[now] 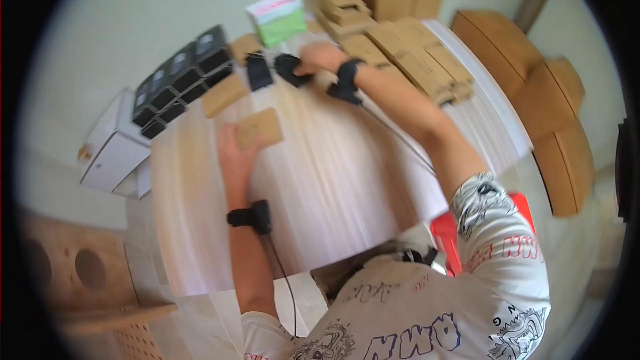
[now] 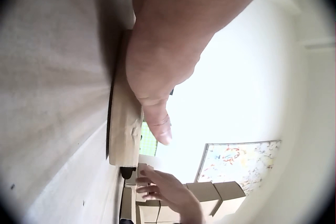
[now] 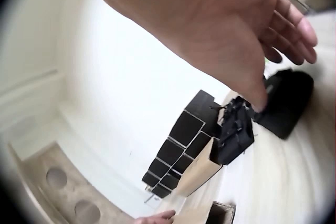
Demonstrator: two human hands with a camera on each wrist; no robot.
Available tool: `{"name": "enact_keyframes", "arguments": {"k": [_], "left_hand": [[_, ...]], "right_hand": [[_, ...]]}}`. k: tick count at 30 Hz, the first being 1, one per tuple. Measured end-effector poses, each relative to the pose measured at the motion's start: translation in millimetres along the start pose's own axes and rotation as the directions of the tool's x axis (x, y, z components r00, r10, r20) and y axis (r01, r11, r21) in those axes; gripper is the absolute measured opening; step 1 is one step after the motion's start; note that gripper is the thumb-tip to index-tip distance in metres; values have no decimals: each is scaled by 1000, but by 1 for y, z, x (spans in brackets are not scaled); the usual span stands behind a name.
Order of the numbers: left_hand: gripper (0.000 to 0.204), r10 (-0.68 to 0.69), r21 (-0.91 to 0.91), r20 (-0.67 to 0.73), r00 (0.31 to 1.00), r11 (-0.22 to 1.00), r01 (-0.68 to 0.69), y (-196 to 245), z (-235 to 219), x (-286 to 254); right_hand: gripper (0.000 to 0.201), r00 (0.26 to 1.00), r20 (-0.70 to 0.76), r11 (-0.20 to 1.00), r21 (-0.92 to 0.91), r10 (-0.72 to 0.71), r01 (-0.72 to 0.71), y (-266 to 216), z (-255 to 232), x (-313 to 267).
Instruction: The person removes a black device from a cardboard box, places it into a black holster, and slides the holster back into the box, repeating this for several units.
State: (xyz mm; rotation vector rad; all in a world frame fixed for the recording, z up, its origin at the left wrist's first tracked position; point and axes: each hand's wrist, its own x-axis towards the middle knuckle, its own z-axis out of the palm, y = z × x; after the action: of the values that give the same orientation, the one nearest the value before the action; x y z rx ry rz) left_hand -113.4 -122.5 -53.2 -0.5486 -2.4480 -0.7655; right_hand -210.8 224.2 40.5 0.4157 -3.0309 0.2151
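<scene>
A small cardboard box lies on the table, with my left hand gripping its left side. In the left wrist view my thumb lies along the box; the other fingers are hidden. My right hand is at a black item near the table's back. The right wrist view shows that hand with fingers extended and apart, the thumb touching or right beside the black item. Another black item lies just left of it.
Black boxes are stacked at the back left. Another cardboard box lies beyond the held one. A green and white box stands at the back, with flat cardboard boxes to its right. Large brown cartons stand past the table's right edge.
</scene>
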Motion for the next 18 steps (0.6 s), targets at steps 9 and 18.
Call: {"name": "enact_keyframes", "arguments": {"k": [9,18], "left_hand": [[37,163,-54,-220,962,982,-179,64,-77,80],[33,266,16,82,960,963,-269,61,-70,99]], "right_hand": [[45,938,133,902,-261,-319,344,-35,-209,-165],[43,902,199,902,-133,-382,412,-74,-135,-160]]}}
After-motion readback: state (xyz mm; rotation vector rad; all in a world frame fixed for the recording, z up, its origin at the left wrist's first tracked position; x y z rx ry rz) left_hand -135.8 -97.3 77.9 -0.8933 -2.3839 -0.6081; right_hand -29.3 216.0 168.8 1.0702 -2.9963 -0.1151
